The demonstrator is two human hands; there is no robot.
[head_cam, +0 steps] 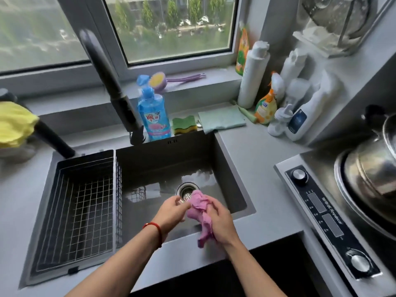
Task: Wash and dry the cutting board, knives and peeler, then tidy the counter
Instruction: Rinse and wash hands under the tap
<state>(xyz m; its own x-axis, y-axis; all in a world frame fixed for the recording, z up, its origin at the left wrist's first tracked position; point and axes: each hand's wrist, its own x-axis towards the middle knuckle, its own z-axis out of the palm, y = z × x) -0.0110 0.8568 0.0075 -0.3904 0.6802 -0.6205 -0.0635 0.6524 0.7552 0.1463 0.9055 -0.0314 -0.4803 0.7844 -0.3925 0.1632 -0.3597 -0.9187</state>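
pink cloth (201, 213) bunched in both hands, left hand (172, 211) pinching, right hand (220, 224) gripping. we'd wring it hard, low over the sink (233, 174), so drips miss the worktop (263, 159).

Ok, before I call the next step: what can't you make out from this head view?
- Cutting board, knives, peeler: none in the head view; cannot tell where they are.
- Pink cloth: bunched between left hand and right hand; wetness unreadable.
- Faucet: blurred; no running water discernible.
- White bottles: labels too blurred to read.
- Pot on the stove: cut off by the right edge.
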